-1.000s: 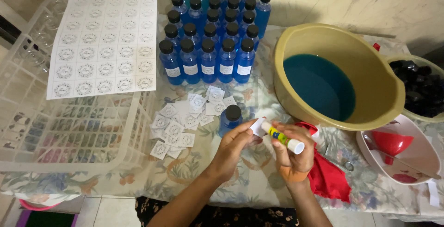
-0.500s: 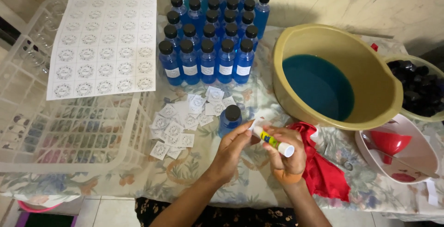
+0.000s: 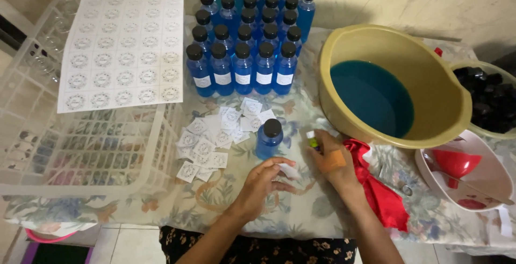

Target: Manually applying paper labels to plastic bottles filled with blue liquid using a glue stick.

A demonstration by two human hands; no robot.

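My left hand (image 3: 263, 180) pinches a small white square label (image 3: 290, 171) just in front of a lone blue bottle (image 3: 268, 138) with a black cap. My right hand (image 3: 330, 162), a plaster on its back, rests on the flowered cloth to the bottle's right and grips a glue stick (image 3: 312, 141) whose white tip pokes out toward the bottle. A loose pile of cut labels (image 3: 215, 137) lies left of the bottle. Behind it stand several rows of capped blue bottles (image 3: 244, 65), the front ones labelled.
A yellow basin (image 3: 446, 108) of blue liquid sits at right, a red cloth (image 3: 376, 183) below it. A white bowl (image 3: 492, 175) holds a red funnel (image 3: 454, 162). A tub of black caps (image 3: 492, 100) is far right. A label sheet (image 3: 123, 46) lies on a white basket (image 3: 80, 151).
My right hand has lowered the glue stick to the cloth beside the bottle. My left hand has drawn back toward me with the label.
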